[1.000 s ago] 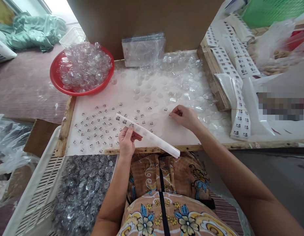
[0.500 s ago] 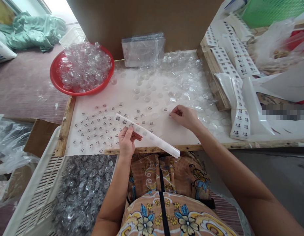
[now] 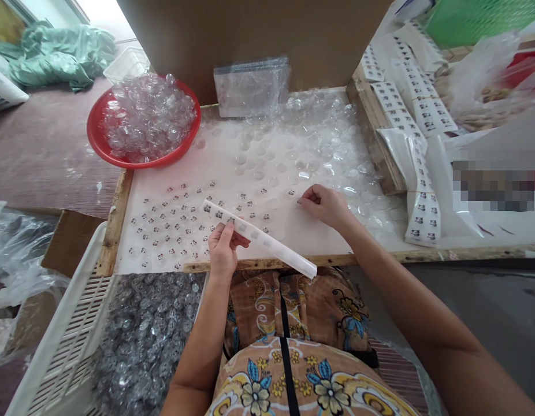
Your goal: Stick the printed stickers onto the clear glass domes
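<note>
My left hand is closed on a strip of stickers, white with small black panda prints near its upper end. The strip slants down to the right, past the table's front edge. My right hand is pinched just above the white tabletop. A tiny dark spot shows at its fingertips; what it belongs to I cannot make out. Just left of those fingertips lies a clear disc with a panda print. Many more printed clear discs are spread over the left side, and plain clear discs lie behind and right.
A red basin heaped with clear discs stands at the back left. Below it, a white crate holds many printed discs. A cardboard box rises behind the table, with a clear plastic pack against it. Sticker strips lie right of a wooden rail.
</note>
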### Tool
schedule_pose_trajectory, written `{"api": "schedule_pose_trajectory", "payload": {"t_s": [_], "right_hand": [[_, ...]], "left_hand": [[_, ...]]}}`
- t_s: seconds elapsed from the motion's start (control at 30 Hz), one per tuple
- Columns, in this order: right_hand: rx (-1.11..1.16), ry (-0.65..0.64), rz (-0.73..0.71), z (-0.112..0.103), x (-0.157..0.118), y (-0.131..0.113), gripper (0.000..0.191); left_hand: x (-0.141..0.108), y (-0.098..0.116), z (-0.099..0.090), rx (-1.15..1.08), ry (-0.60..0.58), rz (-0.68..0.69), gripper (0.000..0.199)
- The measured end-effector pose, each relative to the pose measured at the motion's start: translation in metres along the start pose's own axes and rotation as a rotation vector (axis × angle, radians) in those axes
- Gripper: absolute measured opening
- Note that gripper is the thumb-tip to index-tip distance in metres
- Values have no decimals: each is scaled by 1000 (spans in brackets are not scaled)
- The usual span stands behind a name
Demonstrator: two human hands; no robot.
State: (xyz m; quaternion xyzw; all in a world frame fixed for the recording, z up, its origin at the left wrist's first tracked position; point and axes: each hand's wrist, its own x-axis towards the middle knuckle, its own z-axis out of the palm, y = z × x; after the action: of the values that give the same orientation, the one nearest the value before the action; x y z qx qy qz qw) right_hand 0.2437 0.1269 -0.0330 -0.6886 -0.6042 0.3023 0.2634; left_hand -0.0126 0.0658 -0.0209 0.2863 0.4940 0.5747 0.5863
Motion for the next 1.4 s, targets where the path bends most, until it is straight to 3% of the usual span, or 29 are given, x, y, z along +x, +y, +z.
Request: {"api": "schedule_pose_trajectory", "payload": {"t_s": [1.4], "right_hand": [[42,-3,-9,-3,2,3,14]], "left_hand": [[1,1,2,-39,-6,12,30]]}}
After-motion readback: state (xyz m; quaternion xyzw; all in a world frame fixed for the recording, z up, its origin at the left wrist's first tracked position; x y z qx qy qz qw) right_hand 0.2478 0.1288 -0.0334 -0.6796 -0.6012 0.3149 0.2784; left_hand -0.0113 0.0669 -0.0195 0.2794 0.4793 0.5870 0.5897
